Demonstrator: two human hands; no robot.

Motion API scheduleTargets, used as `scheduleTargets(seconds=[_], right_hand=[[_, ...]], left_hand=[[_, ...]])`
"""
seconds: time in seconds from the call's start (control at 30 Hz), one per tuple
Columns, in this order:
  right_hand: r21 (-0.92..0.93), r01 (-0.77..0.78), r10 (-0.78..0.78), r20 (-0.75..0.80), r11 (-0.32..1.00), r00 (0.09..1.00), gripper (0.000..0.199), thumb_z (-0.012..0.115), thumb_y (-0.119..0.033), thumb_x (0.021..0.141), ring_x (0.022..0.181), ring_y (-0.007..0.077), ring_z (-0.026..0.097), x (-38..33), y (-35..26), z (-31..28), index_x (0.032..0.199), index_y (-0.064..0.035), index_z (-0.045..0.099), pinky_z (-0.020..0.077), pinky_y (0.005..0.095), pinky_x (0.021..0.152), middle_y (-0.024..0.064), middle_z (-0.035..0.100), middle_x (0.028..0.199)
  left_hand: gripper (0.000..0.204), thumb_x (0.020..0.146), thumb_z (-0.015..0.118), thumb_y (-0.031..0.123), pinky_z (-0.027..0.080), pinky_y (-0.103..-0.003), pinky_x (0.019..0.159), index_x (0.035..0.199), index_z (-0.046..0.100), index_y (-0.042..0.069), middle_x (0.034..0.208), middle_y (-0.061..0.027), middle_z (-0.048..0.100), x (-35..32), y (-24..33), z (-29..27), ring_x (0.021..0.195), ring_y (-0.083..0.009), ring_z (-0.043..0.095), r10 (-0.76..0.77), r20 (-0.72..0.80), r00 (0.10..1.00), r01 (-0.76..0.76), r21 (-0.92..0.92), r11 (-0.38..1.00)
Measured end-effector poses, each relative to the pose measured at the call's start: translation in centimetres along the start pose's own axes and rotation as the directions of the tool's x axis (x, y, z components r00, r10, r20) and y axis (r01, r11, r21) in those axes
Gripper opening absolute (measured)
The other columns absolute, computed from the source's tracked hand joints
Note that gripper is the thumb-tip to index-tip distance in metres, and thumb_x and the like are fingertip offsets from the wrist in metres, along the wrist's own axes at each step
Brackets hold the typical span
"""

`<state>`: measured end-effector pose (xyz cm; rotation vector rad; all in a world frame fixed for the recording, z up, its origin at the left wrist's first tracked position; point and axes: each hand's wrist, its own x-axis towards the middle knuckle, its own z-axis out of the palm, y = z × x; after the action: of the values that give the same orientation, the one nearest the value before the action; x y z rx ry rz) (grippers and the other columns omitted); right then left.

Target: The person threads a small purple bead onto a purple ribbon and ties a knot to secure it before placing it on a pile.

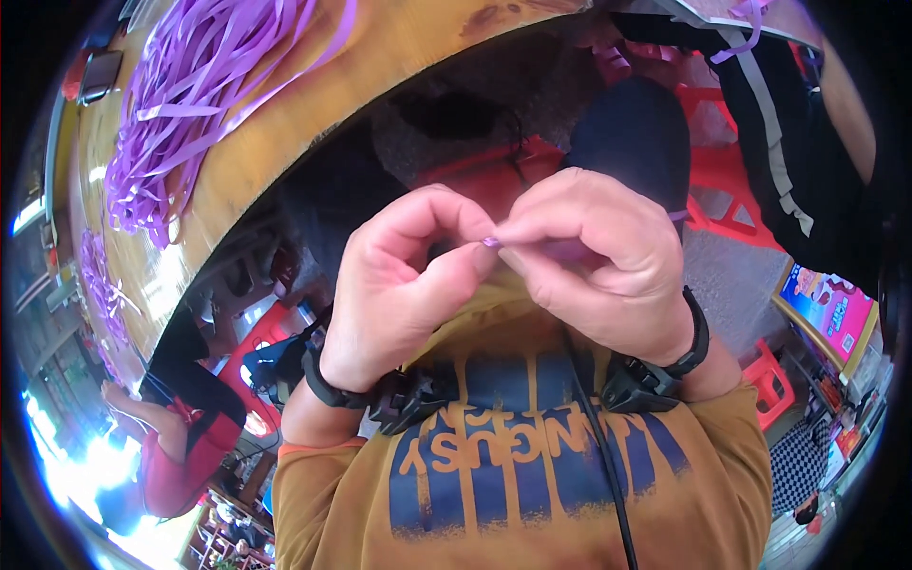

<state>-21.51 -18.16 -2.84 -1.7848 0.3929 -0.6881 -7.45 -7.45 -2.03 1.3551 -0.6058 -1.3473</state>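
Observation:
Both hands are raised in front of my chest with their fingertips meeting. My left hand [404, 275] pinches a small folded bit of shiny purple ribbon [490, 241] between thumb and forefinger. On the other side of the same bit, thumb and forefinger of my right hand [608, 261] are closed as well. Most of this ribbon is hidden by the fingers; a little purple also shows behind the right hand. A black strap circles each wrist. Up and to the left, a large loose heap of purple ribbons [185, 119] lies on the wooden table.
The curved edge of the wooden table [323, 100] runs across the upper left. Red plastic stools [727, 180] stand on the floor. One person in red [185, 465] sits at the left; another in dark trousers [807, 180] is at the upper right. A colourful box [831, 313] stands at the right.

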Motion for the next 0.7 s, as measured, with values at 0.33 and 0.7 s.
scheduleTargets(seconds=[0.33, 0.7], right_hand=[[-0.085, 0.124, -0.133, -0.120, 0.989, 0.984, 0.023, 0.061, 0.013, 0.064, 0.062, 0.0117, 0.054, 0.2, 0.4, 0.2, 0.082, -0.0022, 0.060, 0.0403, 0.0200, 0.049, 0.0064, 0.056, 0.074], [-0.051, 0.105, -0.111, -0.117, 0.993, 0.987, 0.023, 0.060, 0.013, 0.065, 0.061, 0.0111, 0.053, 0.0, 0.8, 0.4, 0.082, -0.0028, 0.059, 0.0390, 0.0197, 0.049, 0.0060, 0.055, 0.075]], left_hand=[[0.013, 0.077, 0.058, -0.004, 0.041, -0.022, 0.077, 0.089, 0.056, 0.000, 0.090, -0.0047, 0.056, -0.1, 0.1, 1.5, 0.085, -0.0101, 0.052, 0.295, -0.055, 0.954, -0.282, 0.173, 0.944], [0.015, 0.084, 0.054, 0.000, 0.045, -0.020, 0.072, 0.098, 0.057, -0.003, 0.086, -0.0035, 0.061, -0.1, 0.4, 1.2, 0.079, -0.0069, 0.057, 0.025, -0.052, 0.998, -0.028, -0.053, 0.998]])
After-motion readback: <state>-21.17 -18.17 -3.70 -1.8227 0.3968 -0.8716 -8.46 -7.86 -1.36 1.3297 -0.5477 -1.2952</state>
